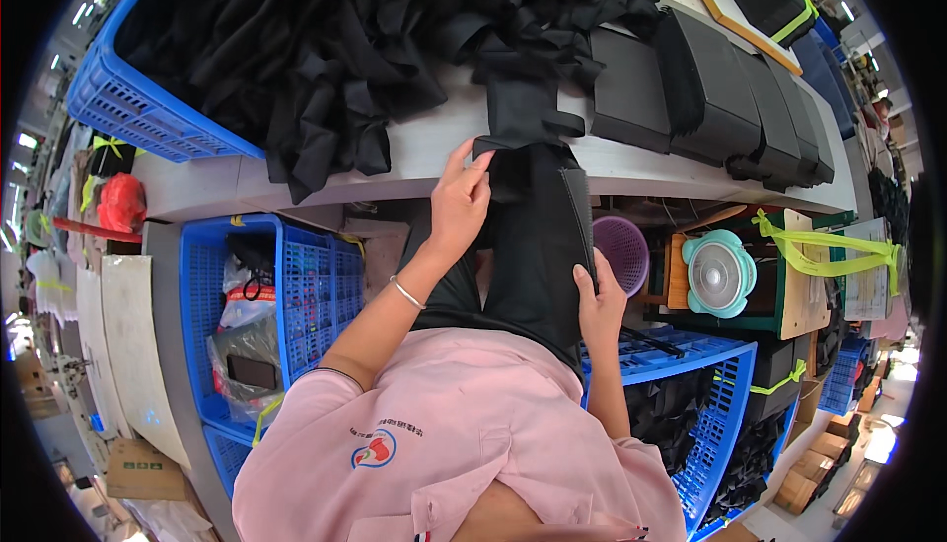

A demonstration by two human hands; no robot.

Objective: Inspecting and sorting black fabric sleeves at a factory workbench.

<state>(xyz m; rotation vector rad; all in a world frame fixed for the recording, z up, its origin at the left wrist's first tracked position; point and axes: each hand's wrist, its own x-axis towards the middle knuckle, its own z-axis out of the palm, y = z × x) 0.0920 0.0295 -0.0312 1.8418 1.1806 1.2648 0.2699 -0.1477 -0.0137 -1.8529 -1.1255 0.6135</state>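
I hold a black fabric piece [538,236] that hangs from the white table's [414,162] front edge down toward my lap. My left hand [459,197] pinches its upper left corner at the table edge. My right hand [597,305] grips its lower right side, fingers curled around the edge. A silver bracelet sits on my left wrist. Just beyond the piece, another black strip [523,98] lies on the table, trailing from a big heap of black fabric [375,39].
A blue crate [128,108] of black fabric stands at the table's back left. Stacked black folded pieces [730,98] line the right. Below are blue baskets [306,286], a purple basket [623,251], a small teal fan [720,274] and another blue crate [710,394].
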